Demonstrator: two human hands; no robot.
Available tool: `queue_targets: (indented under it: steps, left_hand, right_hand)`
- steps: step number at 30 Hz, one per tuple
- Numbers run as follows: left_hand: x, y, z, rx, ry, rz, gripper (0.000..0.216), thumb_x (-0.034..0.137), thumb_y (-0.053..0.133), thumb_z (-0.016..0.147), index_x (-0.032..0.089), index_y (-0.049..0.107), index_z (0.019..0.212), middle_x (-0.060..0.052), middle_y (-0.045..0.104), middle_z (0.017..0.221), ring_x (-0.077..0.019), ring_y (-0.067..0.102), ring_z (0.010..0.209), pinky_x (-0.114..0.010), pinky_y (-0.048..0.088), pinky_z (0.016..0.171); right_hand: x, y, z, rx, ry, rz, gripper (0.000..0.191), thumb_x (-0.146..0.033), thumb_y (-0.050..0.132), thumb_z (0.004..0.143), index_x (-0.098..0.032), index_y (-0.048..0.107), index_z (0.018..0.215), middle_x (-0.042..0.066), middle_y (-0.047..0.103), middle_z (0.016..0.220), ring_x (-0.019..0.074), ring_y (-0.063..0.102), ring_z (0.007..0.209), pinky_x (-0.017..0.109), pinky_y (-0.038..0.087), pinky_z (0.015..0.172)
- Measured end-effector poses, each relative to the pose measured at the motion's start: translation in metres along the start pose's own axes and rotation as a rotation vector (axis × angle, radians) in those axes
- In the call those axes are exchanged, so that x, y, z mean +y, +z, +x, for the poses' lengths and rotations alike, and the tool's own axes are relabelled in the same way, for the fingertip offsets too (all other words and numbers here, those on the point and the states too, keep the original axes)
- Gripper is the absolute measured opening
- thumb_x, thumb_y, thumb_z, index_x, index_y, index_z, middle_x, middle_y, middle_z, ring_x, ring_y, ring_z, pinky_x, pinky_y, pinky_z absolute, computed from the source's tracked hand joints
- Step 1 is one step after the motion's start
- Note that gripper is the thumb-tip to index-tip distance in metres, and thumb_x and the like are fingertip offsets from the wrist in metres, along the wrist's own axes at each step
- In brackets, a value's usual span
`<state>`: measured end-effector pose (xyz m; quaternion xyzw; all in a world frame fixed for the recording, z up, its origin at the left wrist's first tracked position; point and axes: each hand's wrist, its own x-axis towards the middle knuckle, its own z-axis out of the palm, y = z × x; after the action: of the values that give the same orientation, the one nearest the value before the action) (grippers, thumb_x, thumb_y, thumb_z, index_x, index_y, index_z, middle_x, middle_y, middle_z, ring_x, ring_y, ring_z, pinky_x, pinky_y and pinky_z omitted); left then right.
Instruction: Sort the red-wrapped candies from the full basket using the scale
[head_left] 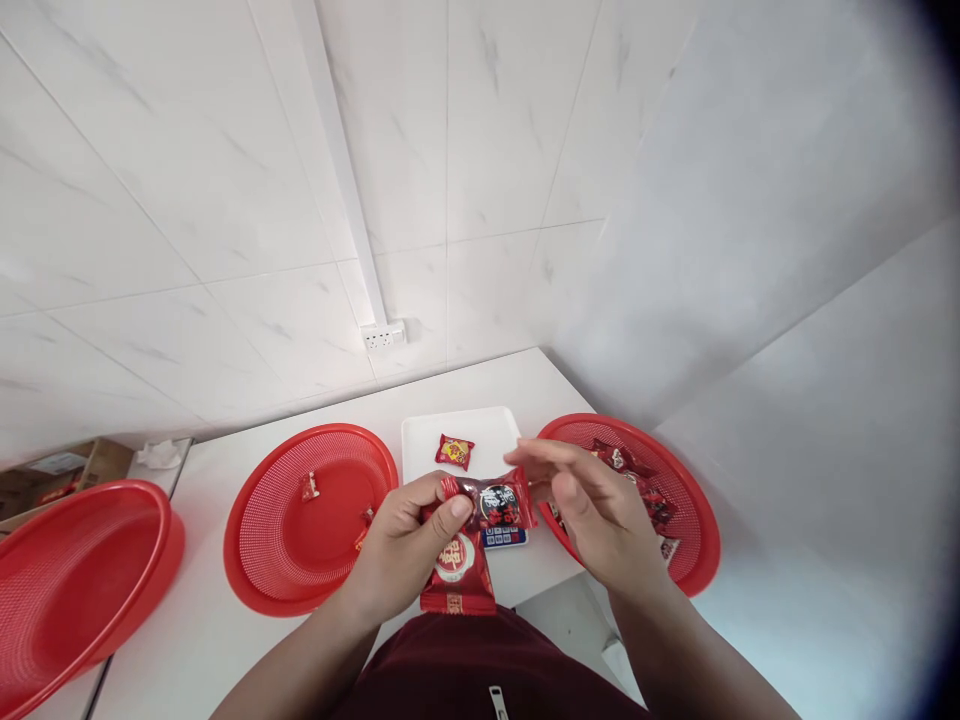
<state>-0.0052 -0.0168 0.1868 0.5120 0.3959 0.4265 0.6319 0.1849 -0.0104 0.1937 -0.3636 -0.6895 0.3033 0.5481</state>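
My left hand [409, 535] pinches two wrapped snack packets between thumb and fingers. The upper snack packet [499, 503] is dark red with a black round label and lies crosswise. Below it hangs a larger red snack packet [457, 575] with a pale round emblem. Beside the right end of the upper packet, my right hand [592, 510] is open with its fingers stretched; whether a fingertip touches the wrapper I cannot tell. Behind the hands is a white scale [420, 430] with a blue keypad, partly covered. On its tray lies a small red and yellow packet [455, 451].
A red basket [709, 550] at the right holds several packets. Another red basket [240, 560] stands left of the scale with a few packets in it. A third red basket [161, 580] and a cardboard box [112, 460] are at the far left. A socket strip [383, 335] is on the wall.
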Motion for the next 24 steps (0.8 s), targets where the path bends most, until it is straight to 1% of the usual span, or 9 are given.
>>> queue_targets:
  steps: [2,4,8,12,16,18,20,22,24]
  left_hand:
    - [0.001,0.000,-0.001,0.014,0.065,0.089,0.027,0.041,0.056,0.082,0.016,0.062,0.072,-0.002,0.057,0.070,-0.0121,0.050,0.065,-0.023,0.042,0.062]
    - [0.001,0.001,-0.001,0.028,0.121,0.177,0.026,0.040,0.055,0.082,0.016,0.063,0.074,-0.003,0.058,0.074,-0.0132,0.051,0.068,-0.024,0.042,0.064]
    - [-0.011,-0.002,0.004,0.101,0.074,0.235,0.029,0.043,0.055,0.081,0.016,0.062,0.073,-0.002,0.057,0.072,-0.0131,0.050,0.067,-0.023,0.041,0.062]
    - [-0.041,-0.019,0.005,0.253,-0.146,0.020,0.030,0.047,0.057,0.078,0.017,0.058,0.076,0.001,0.054,0.069,-0.0108,0.049,0.062,-0.022,0.040,0.057]
    - [-0.070,-0.045,-0.011,0.404,-0.343,-0.265,0.035,0.034,0.071,0.066,0.019,0.057,0.095,-0.001,0.058,0.082,-0.0114,0.054,0.066,-0.025,0.046,0.063]
    - [-0.078,-0.056,-0.022,0.458,-0.396,-0.326,0.046,0.026,0.074,0.062,0.021,0.055,0.104,-0.002,0.060,0.090,-0.0131,0.057,0.072,-0.028,0.048,0.068]
    - [-0.081,-0.063,-0.030,0.493,-0.406,-0.349,0.053,0.024,0.074,0.062,0.023,0.052,0.110,-0.002,0.061,0.094,-0.0140,0.059,0.076,-0.031,0.049,0.074]
    - [-0.081,-0.065,-0.034,0.499,-0.398,-0.357,0.058,0.023,0.073,0.064,0.024,0.048,0.116,-0.001,0.062,0.090,-0.0134,0.059,0.074,-0.031,0.049,0.075]
    - [-0.080,-0.064,-0.033,0.495,-0.385,-0.375,0.063,0.021,0.073,0.064,0.025,0.044,0.121,-0.001,0.062,0.089,-0.0135,0.060,0.074,-0.032,0.049,0.075]
  right_hand:
    - [-0.003,0.002,0.000,-0.067,0.162,0.137,0.027,-0.039,0.051,0.088,-0.022,0.061,0.105,0.006,0.069,0.088,0.0156,0.067,0.075,0.026,0.055,0.060]
    - [-0.004,0.004,0.001,-0.139,0.301,0.199,0.025,-0.044,0.058,0.082,-0.019,0.061,0.085,0.001,0.065,0.068,0.0123,0.062,0.057,0.023,0.052,0.050]
    - [0.012,0.015,0.006,-0.156,0.489,0.207,0.030,-0.044,0.061,0.078,-0.019,0.051,0.066,-0.004,0.056,0.053,0.0097,0.055,0.049,0.022,0.047,0.049]
    - [0.072,0.031,0.005,-0.050,0.647,0.250,0.029,-0.044,0.061,0.076,-0.018,0.053,0.068,-0.003,0.058,0.057,0.0091,0.054,0.050,0.023,0.047,0.052]
    - [0.146,0.050,-0.022,0.034,0.961,0.260,0.018,-0.033,0.062,0.075,-0.017,0.055,0.071,-0.001,0.060,0.065,0.0097,0.058,0.058,0.023,0.050,0.059]
    - [0.170,0.065,-0.043,-0.051,1.085,0.253,0.013,-0.026,0.061,0.075,-0.016,0.055,0.070,-0.001,0.060,0.065,0.0090,0.057,0.055,0.024,0.050,0.059]
    - [0.182,0.084,-0.060,-0.160,1.122,0.262,0.011,-0.024,0.060,0.075,-0.016,0.055,0.072,-0.002,0.060,0.065,0.0089,0.058,0.055,0.025,0.052,0.061]
    - [0.186,0.104,-0.068,-0.271,1.106,0.329,0.011,-0.026,0.058,0.078,-0.015,0.058,0.081,0.001,0.064,0.073,0.0110,0.062,0.062,0.027,0.053,0.067]
    - [0.189,0.119,-0.065,-0.356,1.033,0.355,0.024,-0.030,0.055,0.080,-0.016,0.058,0.099,0.007,0.067,0.093,0.0150,0.066,0.080,0.031,0.054,0.074]
